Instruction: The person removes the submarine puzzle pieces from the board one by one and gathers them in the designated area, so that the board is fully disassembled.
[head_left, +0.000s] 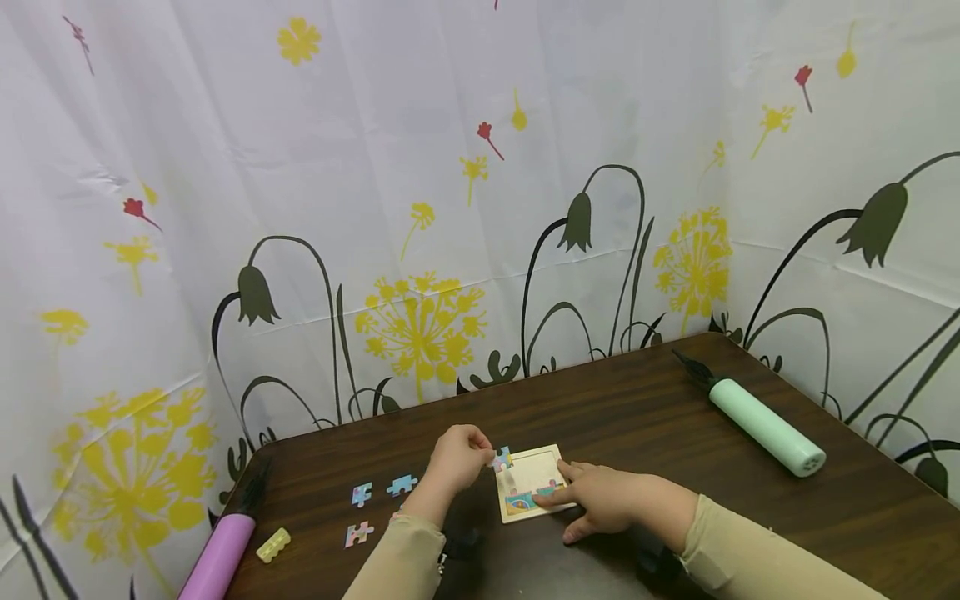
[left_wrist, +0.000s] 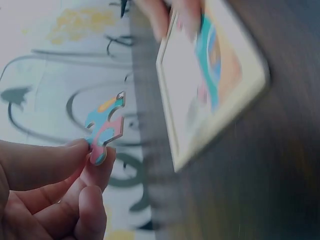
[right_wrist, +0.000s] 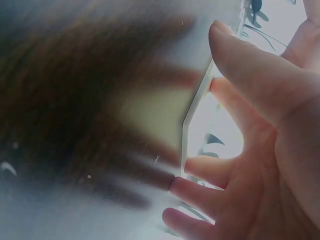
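Observation:
My left hand (head_left: 459,460) pinches a jigsaw piece (left_wrist: 106,127) between thumb and forefinger; it is blue and pink with a yellow patch. In the head view the piece overlaps the upper left corner of a pale wooden puzzle tray (head_left: 552,454). Colourful fitted pieces (head_left: 519,505) line the tray's near side, while much of its bare base shows. My right hand (head_left: 603,498) rests at the tray's right edge with its fingers spread and fairly straight. One finger reaches over the fitted pieces and partly hides them; in the right wrist view other fingertips (right_wrist: 195,192) touch the tray's edge.
Loose jigsaw pieces (head_left: 402,485) lie on the dark wooden table (head_left: 615,400) left of the tray, partly behind my left arm. A yellow toy brick (head_left: 273,545) and a purple hand pump (head_left: 219,558) are farther left. A mint-green pump (head_left: 767,427) lies at the right.

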